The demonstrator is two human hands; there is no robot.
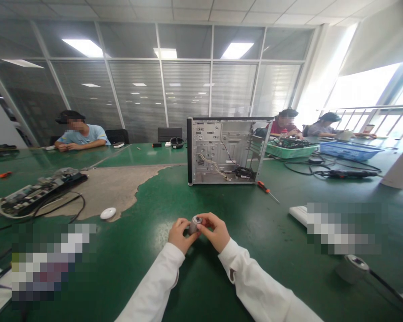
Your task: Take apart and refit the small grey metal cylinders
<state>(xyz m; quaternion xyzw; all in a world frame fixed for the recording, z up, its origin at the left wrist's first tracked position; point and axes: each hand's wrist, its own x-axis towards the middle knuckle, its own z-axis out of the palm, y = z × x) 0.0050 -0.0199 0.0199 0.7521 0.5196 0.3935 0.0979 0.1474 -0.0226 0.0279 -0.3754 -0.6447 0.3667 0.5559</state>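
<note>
My left hand and my right hand meet just above the green table, both closed around a small grey cylindrical part. The left hand cups it from the side while the right hand's fingers pinch its top end. Both arms wear white sleeves. An open computer case stands upright on the table beyond my hands, its side panel off and wires showing inside. A red-handled screwdriver lies at the case's right front corner.
A circuit board with cables lies at left, a small white round disc near it. Baskets, cables and a black tool sit at right. A grey cylinder stands at lower right. Three people sit at the far side.
</note>
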